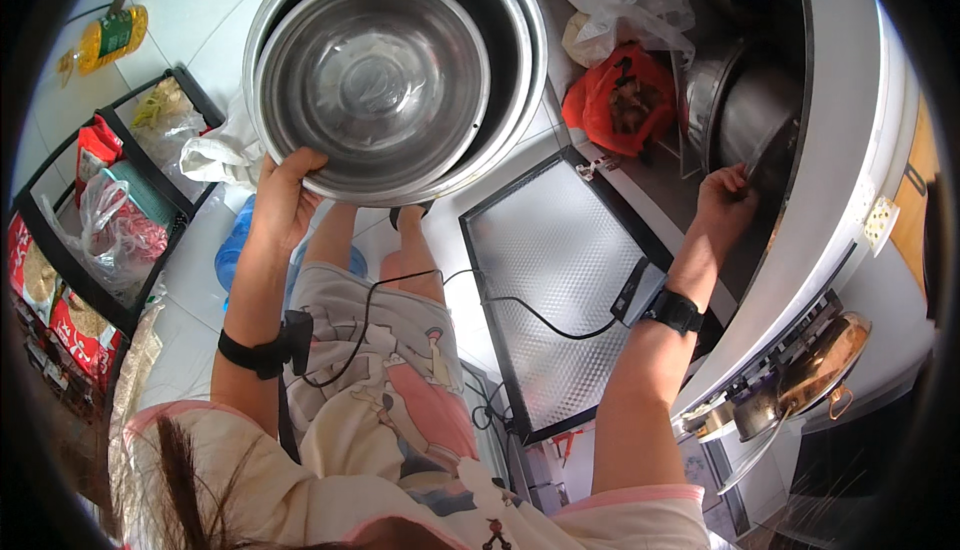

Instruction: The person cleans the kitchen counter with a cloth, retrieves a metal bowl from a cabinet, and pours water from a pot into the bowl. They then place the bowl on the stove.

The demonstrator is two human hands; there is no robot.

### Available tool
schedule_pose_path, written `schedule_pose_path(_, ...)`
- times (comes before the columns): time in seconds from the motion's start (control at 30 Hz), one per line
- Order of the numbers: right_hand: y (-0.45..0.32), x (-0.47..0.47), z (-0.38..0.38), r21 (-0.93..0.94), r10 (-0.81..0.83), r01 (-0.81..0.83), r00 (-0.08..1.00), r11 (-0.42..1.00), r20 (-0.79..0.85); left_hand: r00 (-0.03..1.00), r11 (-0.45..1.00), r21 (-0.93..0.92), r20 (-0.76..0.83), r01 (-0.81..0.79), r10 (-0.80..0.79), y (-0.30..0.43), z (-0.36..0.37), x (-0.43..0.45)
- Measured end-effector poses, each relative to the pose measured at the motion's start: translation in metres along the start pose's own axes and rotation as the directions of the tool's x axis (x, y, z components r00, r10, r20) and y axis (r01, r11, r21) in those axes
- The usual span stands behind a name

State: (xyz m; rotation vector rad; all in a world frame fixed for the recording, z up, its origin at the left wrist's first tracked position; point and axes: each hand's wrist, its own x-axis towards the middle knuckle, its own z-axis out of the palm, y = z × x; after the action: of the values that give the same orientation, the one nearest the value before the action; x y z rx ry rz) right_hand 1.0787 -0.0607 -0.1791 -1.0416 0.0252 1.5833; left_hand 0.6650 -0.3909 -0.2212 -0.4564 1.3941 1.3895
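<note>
My left hand [289,193] grips the near rim of a stainless steel basin [375,81], thumb inside the rim. This basin sits within a larger metal basin [529,62], whose rim shows around it; whether the hand also holds the larger one is unclear. My right hand [727,197] reaches into an open lower cabinet, its bent fingers at the near edge of a metal pot or basin [757,114] lying in shadow. What those fingers hold cannot be made out clearly. Both forearms wear black straps with small devices.
The cabinet's framed glass door [555,287] stands open between my arms. A red plastic bag [619,103] and clear bags lie by the cabinet. At left are a black rack [146,175] with packaged food, an oil bottle [112,38] and a blue water jug [236,246]. Pans rest on the counter at right.
</note>
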Motion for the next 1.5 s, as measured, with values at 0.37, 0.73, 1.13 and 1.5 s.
schedule_pose_path(0.37, 0.044, -0.065, 0.001, -0.606, -0.142, 0.154, 0.988, 0.780, 0.069, 0.995, 1.000, 0.000, -0.100, 0.013, -0.013, 0.020, -0.034, -0.021)
schedule_pose_path(0.73, 0.121, -0.170, 0.000, -0.770, -0.059, 0.049, 0.998, 0.636, 0.015, 0.986, 0.999, 0.040, -0.161, -0.029, 0.035, 0.056, -0.082, -0.069)
schedule_pose_path(1.13, 0.138, -0.264, 0.051, -0.835, 0.330, -0.315, 0.928, 0.452, -0.172, 0.971, 0.998, 0.063, -0.241, 0.022, -0.006, 0.068, -0.134, -0.077)
schedule_pose_path(1.5, 0.093, -0.335, 0.117, -0.775, 0.465, -0.341, 0.882, 0.532, -0.068, 0.981, 1.000, 0.020, -0.191, -0.016, 0.020, 0.049, -0.100, -0.071)
